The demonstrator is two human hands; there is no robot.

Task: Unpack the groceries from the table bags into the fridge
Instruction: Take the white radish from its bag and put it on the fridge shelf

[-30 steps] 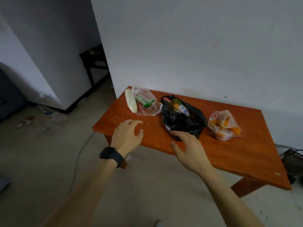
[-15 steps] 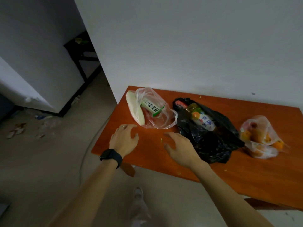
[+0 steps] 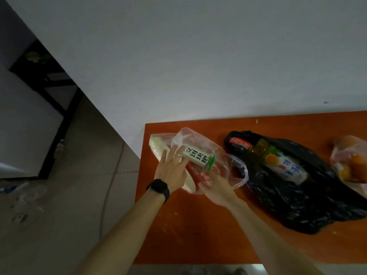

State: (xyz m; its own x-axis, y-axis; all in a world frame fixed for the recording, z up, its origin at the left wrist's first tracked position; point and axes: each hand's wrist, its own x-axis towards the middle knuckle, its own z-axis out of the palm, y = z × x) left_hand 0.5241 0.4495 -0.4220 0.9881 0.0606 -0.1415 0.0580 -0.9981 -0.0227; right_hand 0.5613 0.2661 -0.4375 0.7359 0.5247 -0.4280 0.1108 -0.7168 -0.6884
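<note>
Lays left hand (image 3: 171, 171) flat, fingers straight, on clear crinkly plastic bag (image 3: 224, 161) at left end of orange wooden table (image 3: 188, 235), right hand (image 3: 214, 188) at its mouth, grasp unclear; risks tipping out green-white printed carton (image 3: 196, 156) if tugged.

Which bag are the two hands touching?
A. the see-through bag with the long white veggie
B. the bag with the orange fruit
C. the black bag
A: the left hand and the right hand both touch the see-through bag with the long white veggie, while the black bag and the fruit bag lie untouched further right on the table.
</note>
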